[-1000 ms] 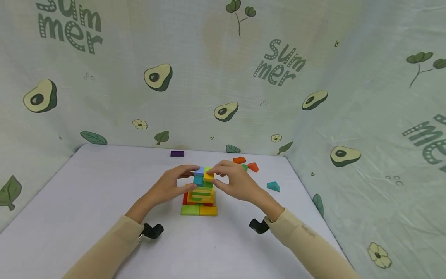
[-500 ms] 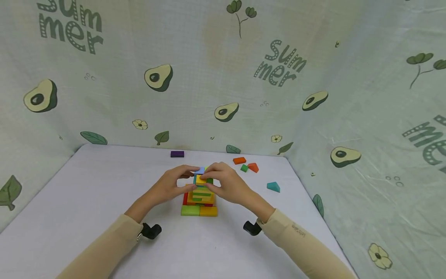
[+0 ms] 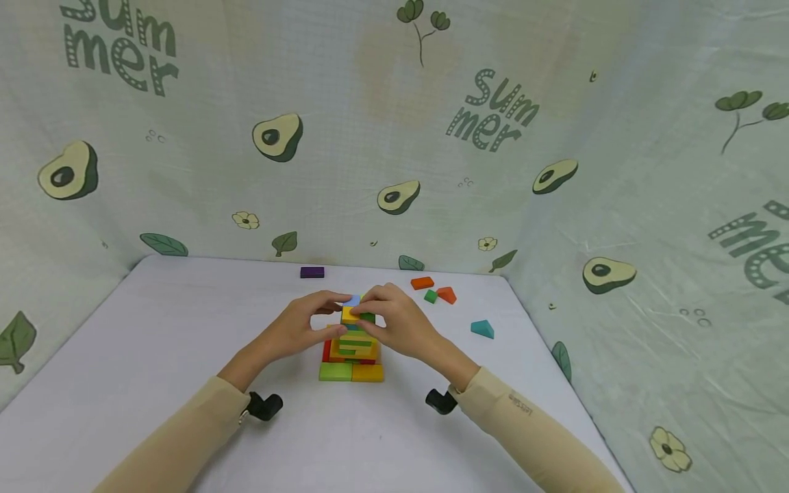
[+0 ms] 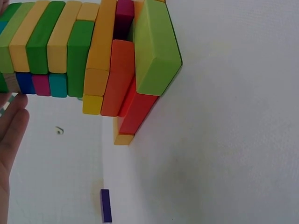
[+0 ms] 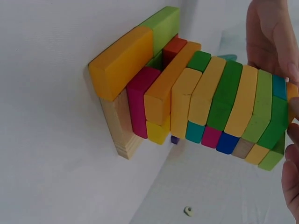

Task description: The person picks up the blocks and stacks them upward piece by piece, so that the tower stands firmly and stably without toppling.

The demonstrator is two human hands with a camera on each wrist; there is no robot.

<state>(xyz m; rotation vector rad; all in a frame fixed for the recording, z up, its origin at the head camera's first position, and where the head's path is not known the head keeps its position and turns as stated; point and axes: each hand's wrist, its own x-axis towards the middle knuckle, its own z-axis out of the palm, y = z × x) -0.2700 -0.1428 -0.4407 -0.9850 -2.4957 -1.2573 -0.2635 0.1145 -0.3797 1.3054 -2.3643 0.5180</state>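
Observation:
A tower of colourful wooden blocks (image 3: 356, 344) stands upright on the table, with wider layers at its base and narrow stacked planks above. My right hand (image 3: 399, 320) pinches a small yellow block (image 3: 348, 315) at the top front of the tower. Whether that block touches the one below is hard to tell. On the other side, my left hand (image 3: 305, 323) holds the tower near its top, thumb in front and fingers behind, beside a light blue block (image 3: 353, 301). The left wrist view shows its fingers (image 4: 13, 133) along the far side of the stack (image 4: 58, 42).
On the white table (image 3: 185, 329), a purple block (image 3: 312, 272) lies at the back edge. To the back right are two orange-red blocks (image 3: 422, 283), a green block (image 3: 431, 296) and a teal block (image 3: 483, 329). A patterned cloth (image 3: 333, 205) hangs behind.
My right hand has carried the yellow block leftward, from the right of the tower's top to its front left. My left hand has stayed almost still.

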